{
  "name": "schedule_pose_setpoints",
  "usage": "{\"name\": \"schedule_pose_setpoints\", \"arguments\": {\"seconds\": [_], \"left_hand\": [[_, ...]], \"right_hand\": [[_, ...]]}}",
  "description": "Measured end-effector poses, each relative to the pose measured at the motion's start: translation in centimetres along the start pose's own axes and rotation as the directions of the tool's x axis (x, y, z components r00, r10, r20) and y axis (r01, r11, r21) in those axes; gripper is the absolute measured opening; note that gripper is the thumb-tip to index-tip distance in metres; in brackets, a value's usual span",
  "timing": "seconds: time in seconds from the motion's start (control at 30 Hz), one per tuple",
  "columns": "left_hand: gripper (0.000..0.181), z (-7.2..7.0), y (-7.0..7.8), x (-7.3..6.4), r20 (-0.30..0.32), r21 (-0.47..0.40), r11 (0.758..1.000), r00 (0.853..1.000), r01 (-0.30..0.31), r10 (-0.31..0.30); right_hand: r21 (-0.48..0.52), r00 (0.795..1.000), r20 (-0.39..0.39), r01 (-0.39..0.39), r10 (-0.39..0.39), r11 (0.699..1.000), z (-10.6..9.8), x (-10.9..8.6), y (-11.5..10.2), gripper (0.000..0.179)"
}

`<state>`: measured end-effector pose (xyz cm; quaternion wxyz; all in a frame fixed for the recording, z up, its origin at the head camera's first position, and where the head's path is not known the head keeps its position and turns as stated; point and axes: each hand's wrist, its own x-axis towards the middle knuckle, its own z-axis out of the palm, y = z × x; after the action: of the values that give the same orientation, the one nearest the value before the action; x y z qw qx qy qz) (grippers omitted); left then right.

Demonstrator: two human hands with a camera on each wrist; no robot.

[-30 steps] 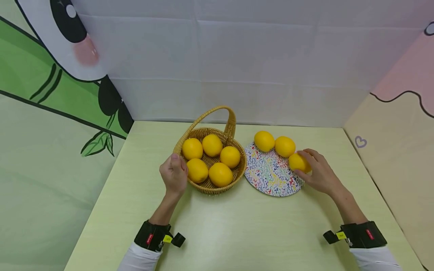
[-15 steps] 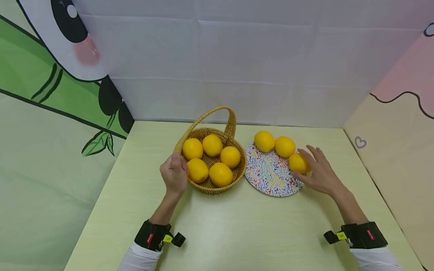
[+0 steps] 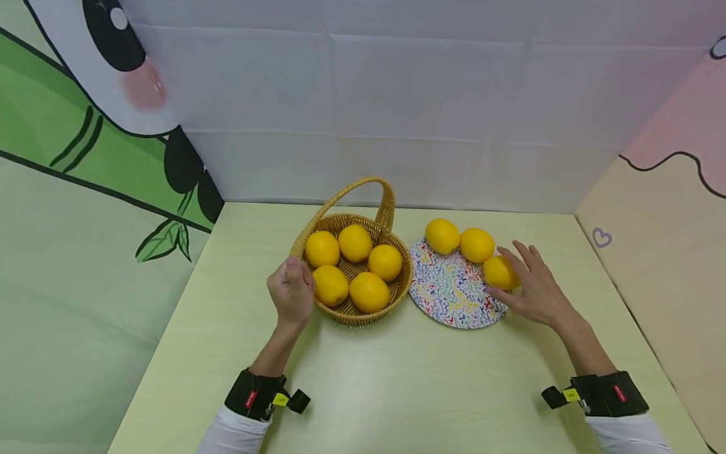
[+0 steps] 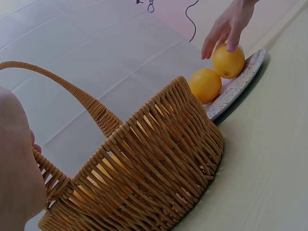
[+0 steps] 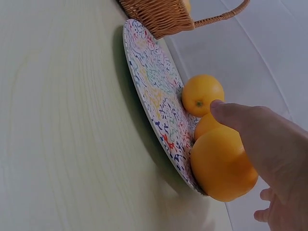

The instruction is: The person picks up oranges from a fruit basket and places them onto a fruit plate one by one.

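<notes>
My left hand (image 3: 291, 293) grips the near left side of the handle of a woven wicker basket (image 3: 353, 320). Several oranges (image 3: 369, 292) lie inside it. To the right stands a round plate (image 3: 454, 296) with a multicoloured squiggle pattern. Three oranges sit along its far and right edge. Around the rightmost orange (image 3: 500, 273) my right hand (image 3: 535, 290) hovers with fingers spread and loose. In the right wrist view the thumb (image 5: 236, 115) reaches over that orange (image 5: 224, 163), which rests at the plate's edge. The left wrist view shows the basket wall (image 4: 154, 163) up close.
Both things stand on a pale wooden table (image 3: 420, 391), the basket close beside the plate. A grey cloth backdrop (image 3: 425, 94) rises behind the table's far edge. A printed panel (image 3: 669, 252) borders the right side.
My right hand's fingers have loosened and spread away from the rightmost orange, which stays in place on the plate. The left hand and basket have not moved.
</notes>
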<state>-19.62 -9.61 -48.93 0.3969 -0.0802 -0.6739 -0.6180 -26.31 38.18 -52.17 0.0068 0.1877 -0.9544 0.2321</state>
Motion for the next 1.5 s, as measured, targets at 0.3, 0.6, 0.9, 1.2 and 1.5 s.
{"name": "schedule_pose_setpoints", "arguments": {"seconds": [0.3,0.6,0.9,1.2,1.5], "left_hand": [[0.068,-0.1,0.0,-0.1,-0.002,0.005,1.0,1.0,0.0,0.0],[0.072,-0.1,0.0,-0.1,-0.002,0.006,1.0,1.0,-0.006,0.006],[0.07,-0.1,-0.1,0.0,0.002,-0.007,1.0,1.0,-0.007,0.007],[0.073,-0.1,-0.1,0.0,-0.001,-0.012,1.0,1.0,-0.009,0.009],[0.076,0.0,0.0,0.0,0.003,0.004,1.0,1.0,-0.002,0.002]], "right_hand": [[-0.022,1.0,-0.013,0.013,-0.013,1.0,-0.4,0.1,-0.3,0.092],[-0.027,0.999,-0.015,0.029,-0.03,0.999,-0.7,0.4,-0.8,0.092],[-0.033,0.997,-0.001,0.077,-0.078,0.996,-0.8,1.2,-2.6,0.092],[-0.031,0.991,0.026,0.135,-0.134,0.99,-1.0,2.5,-5.5,0.088],[-0.03,0.971,0.029,0.237,-0.236,0.971,-0.5,3.9,-8.5,0.091]]}}
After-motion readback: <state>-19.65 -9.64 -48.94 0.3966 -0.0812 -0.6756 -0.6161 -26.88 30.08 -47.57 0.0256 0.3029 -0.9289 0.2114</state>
